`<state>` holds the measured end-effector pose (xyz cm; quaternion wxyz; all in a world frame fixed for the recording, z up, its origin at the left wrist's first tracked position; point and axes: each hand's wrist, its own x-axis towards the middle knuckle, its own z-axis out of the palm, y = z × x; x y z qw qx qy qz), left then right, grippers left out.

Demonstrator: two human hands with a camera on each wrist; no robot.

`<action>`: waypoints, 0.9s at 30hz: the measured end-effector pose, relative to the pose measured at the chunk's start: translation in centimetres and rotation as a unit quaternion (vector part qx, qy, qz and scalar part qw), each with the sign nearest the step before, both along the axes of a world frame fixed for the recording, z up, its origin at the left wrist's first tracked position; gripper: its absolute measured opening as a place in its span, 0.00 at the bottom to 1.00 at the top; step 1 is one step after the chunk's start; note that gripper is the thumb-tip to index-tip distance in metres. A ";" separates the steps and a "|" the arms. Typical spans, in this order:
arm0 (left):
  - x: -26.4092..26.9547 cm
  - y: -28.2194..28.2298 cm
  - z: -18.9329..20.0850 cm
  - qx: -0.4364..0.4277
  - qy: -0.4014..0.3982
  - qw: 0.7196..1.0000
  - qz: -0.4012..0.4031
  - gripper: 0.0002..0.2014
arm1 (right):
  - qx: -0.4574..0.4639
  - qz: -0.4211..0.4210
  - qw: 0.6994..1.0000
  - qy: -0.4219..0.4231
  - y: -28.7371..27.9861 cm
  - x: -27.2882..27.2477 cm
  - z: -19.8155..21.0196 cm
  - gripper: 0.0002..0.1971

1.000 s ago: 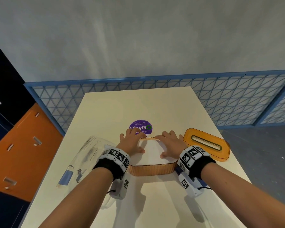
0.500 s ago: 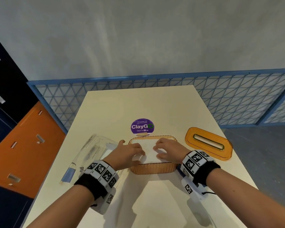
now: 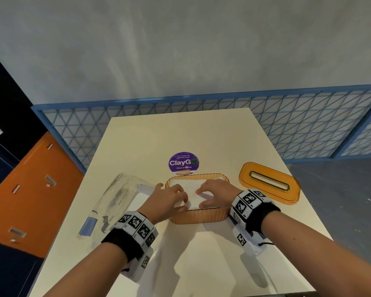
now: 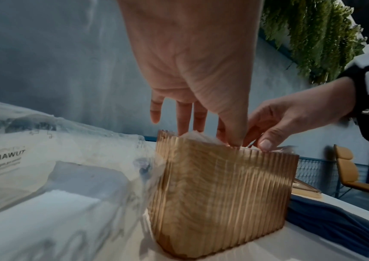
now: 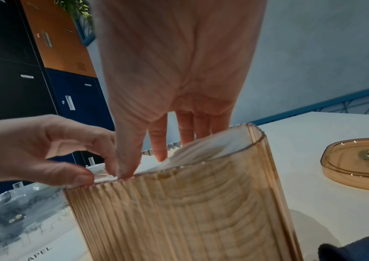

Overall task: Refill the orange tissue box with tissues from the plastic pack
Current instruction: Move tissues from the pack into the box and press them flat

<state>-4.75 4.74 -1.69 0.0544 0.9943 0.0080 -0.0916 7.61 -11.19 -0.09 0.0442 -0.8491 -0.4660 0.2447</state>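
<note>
The orange ribbed tissue box (image 3: 198, 218) stands open in the middle of the table, filled with white tissues (image 3: 193, 183). My left hand (image 3: 172, 200) and right hand (image 3: 210, 196) are side by side over the box. Each has curled fingers on top of the tissues and its thumb at the near rim, pinching the top of the stack. The left wrist view shows the tissues (image 4: 192, 136) rumpled under my fingers. The box's orange lid (image 3: 269, 183), with its slot, lies to the right. The clear plastic pack (image 3: 118, 200) lies slack on the left.
A purple round sticker (image 3: 183, 162) is on the table just behind the box. The table's right edge runs close past the lid. A blue mesh railing (image 3: 308, 125) stands behind the table, and orange and dark lockers (image 3: 30, 189) are at the left.
My hands drew back from lying flat over the far part of the stack to the near middle, and their fingers curled in. The view rose a little.
</note>
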 end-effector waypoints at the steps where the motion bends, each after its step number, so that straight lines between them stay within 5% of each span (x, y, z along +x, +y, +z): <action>1: 0.2 -0.1 0.1 -0.003 0.004 1.000 0.005 0.17 | -0.004 -0.002 1.000 0.003 0.1 0.0 0.0 0.27; 12: 0.6 -1.4 -0.2 0.007 -0.044 0.998 -0.034 0.15 | -0.026 -0.006 1.000 0.015 0.3 -0.3 0.2 0.30; 21: -1.5 1.2 -1.1 -0.088 -0.132 0.987 -0.003 0.11 | -0.032 -0.001 0.999 -0.004 0.5 -0.5 0.2 0.26; 27: -4.0 3.3 -2.0 -0.103 -0.156 0.982 0.036 0.22 | -0.036 0.002 0.999 0.007 0.9 -0.2 0.3 0.25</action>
